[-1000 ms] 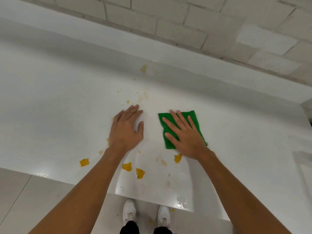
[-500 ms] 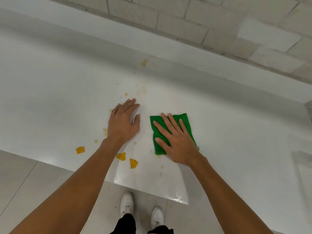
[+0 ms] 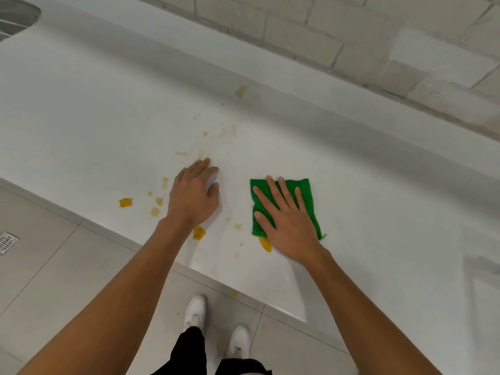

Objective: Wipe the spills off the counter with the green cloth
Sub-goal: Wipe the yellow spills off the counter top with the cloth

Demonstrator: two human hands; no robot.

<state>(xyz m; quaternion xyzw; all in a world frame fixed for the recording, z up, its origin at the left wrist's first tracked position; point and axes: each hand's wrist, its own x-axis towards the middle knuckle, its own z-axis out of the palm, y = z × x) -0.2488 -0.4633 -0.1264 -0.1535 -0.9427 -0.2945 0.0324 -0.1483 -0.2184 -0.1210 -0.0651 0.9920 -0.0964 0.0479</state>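
A folded green cloth point(image 3: 308, 192) lies flat on the white counter point(image 3: 378, 212). My right hand point(image 3: 286, 220) presses on it with straight, spread fingers. My left hand point(image 3: 193, 194) rests flat on the bare counter to the left of the cloth, fingers together. Yellow-orange spills are scattered around: a bright patch point(image 3: 125, 202) far left, one patch point(image 3: 199, 233) by my left wrist, another point(image 3: 265, 244) at the cloth's near edge under my right palm. Paler smears point(image 3: 224, 132) spread farther back, with one stain point(image 3: 240, 91) near the wall.
The counter's front edge runs diagonally from left to lower right, with grey floor tiles point(image 3: 54, 266) and my white shoes point(image 3: 195, 311) below it. A floor drain point(image 3: 6, 242) sits at far left. A tiled wall point(image 3: 351, 36) backs the counter. Small yellow drops point(image 3: 233, 293) lie on the floor.
My right hand slid the cloth toward the near edge and left, then back to the right. A yellow patch by its near edge was covered, then uncovered. My left hand stayed in place.
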